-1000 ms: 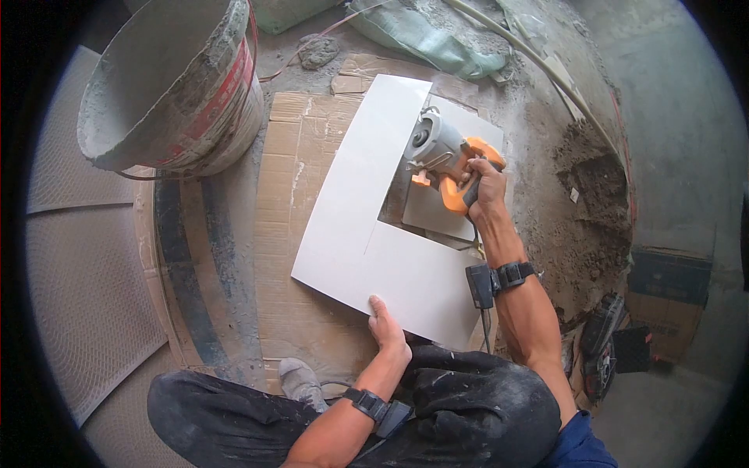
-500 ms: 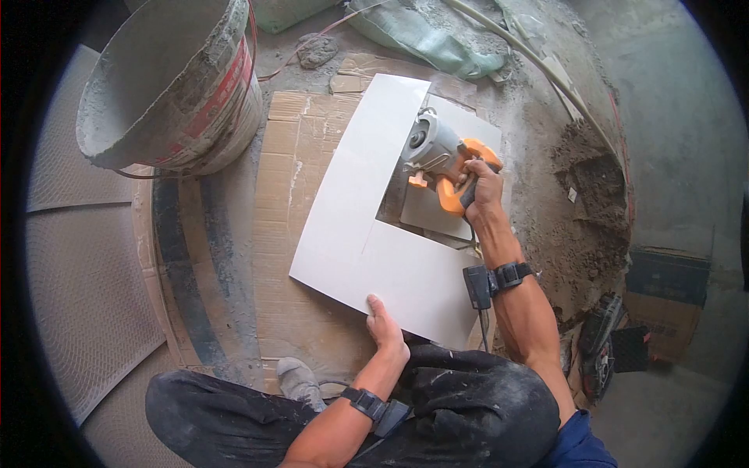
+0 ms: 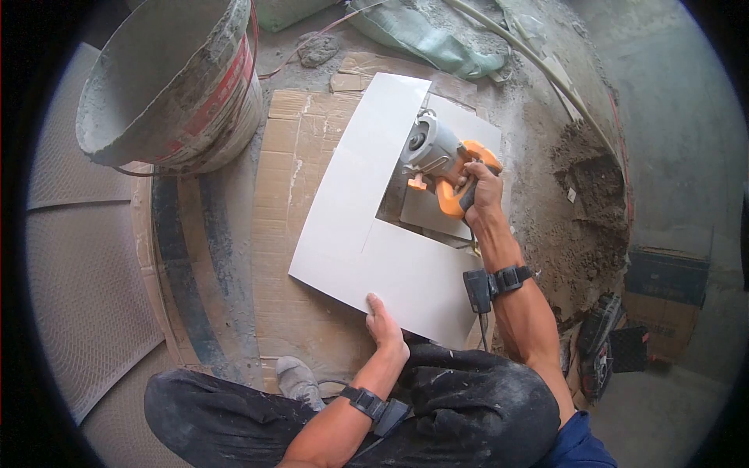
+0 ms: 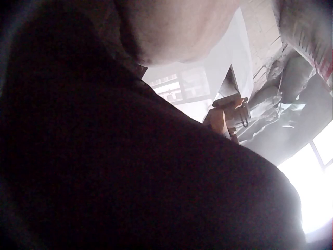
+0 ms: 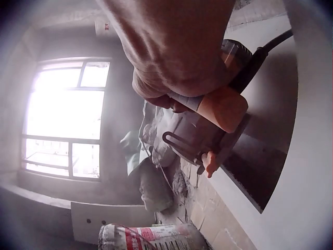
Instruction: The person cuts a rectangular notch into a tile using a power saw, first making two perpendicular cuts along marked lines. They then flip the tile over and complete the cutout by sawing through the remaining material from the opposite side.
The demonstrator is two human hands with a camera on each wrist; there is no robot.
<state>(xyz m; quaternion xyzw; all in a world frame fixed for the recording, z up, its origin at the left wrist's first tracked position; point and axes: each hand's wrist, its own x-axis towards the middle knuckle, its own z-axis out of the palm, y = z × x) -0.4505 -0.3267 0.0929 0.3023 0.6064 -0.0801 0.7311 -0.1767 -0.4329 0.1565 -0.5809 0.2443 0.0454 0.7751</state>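
A white L-shaped tile lies on cardboard, with a thin line marked from its inner corner. My left hand holds its near edge, thumb on top and the other fingers hidden beneath. In my right hand is the orange rear handle of a handheld tile cutter. The cutter's grey motor and base stand at the inner edge of the tile's long arm; the blade is hidden. Under the cutter, a separate pale tile piece shows. The right wrist view shows the cutter's orange knob beside the notch.
A mortar-crusted bucket stands at the upper left, by the cardboard. Green sacking and a long hose lie at the back. Rubble is heaped on the right. A cord trails from the cutter.
The cutter and right hand have shifted slightly left and toward the body from a second ago, and the tile a touch left. Both holds are the same.
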